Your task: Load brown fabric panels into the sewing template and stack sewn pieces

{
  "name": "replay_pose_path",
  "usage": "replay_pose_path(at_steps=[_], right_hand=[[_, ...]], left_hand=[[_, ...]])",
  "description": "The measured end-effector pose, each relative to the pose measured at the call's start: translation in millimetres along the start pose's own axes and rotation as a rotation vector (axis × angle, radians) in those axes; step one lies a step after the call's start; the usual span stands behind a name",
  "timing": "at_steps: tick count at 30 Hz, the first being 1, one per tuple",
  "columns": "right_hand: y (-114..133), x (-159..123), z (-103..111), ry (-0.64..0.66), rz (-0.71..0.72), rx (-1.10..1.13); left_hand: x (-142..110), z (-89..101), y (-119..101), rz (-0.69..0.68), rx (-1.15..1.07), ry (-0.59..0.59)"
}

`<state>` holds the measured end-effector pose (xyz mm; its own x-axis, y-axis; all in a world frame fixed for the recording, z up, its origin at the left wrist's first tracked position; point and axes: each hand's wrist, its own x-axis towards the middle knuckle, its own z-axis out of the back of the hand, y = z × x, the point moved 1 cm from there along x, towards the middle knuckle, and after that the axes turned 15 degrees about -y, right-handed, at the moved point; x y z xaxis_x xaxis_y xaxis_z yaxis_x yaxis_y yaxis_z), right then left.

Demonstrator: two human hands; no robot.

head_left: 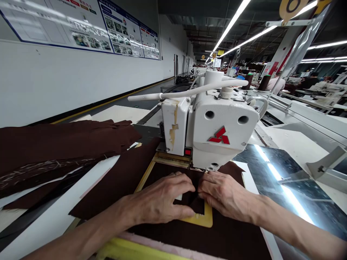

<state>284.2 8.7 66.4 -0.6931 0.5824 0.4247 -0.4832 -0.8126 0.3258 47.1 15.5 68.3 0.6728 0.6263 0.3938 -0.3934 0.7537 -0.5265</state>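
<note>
A sheet of dark brown fabric (217, 238) lies under the head of a white sewing machine (200, 148). On top of the fabric is a flat yellow frame (207, 218) with a rectangular opening. My left hand (164, 198) rests across the frame, fingers bent and thumb spread away from them. A small pale patch (179, 197) shows between that thumb and the fingers. Close by on the right, my right hand (223, 193) has its fingers pressed together on brown fabric inside the opening, just below the machine head. The fingertips are partly hidden. The needle cannot be made out.
Brown fabric pieces (62, 141) are piled at the left. A second yellow edge (141, 251) runs along the front. At the right lies a shiny dark panel (273, 169). Thread cones (263, 83) stand behind the machine, and a white wall (81, 79) borders the left.
</note>
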Motion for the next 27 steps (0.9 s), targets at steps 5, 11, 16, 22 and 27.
replay_pose_path(at_steps=[5, 11, 16, 22, 27], right_hand=[[0.0, -1.5, -1.5, -0.056, -0.074, 0.072], [0.3, -3.3, -3.1, -0.077, -0.086, 0.091], [-0.3, -7.0, -7.5, -0.125, -0.096, 0.088], [0.8, -10.3, -10.1, -0.167, -0.103, 0.094], [7.4, -21.6, 1.5, -0.091, -0.148, 0.08]], left_hand=[[-0.3, -11.0, -3.0, -0.069, 0.029, -0.112], [-1.3, -14.2, -2.4, -0.086, 0.025, -0.179], [-1.8, -16.8, -5.4, -0.111, 0.015, -0.293], [1.9, -20.4, -11.4, -0.2, 0.169, -0.342], [-4.0, -24.3, -16.9, -0.322, 0.332, -0.25]])
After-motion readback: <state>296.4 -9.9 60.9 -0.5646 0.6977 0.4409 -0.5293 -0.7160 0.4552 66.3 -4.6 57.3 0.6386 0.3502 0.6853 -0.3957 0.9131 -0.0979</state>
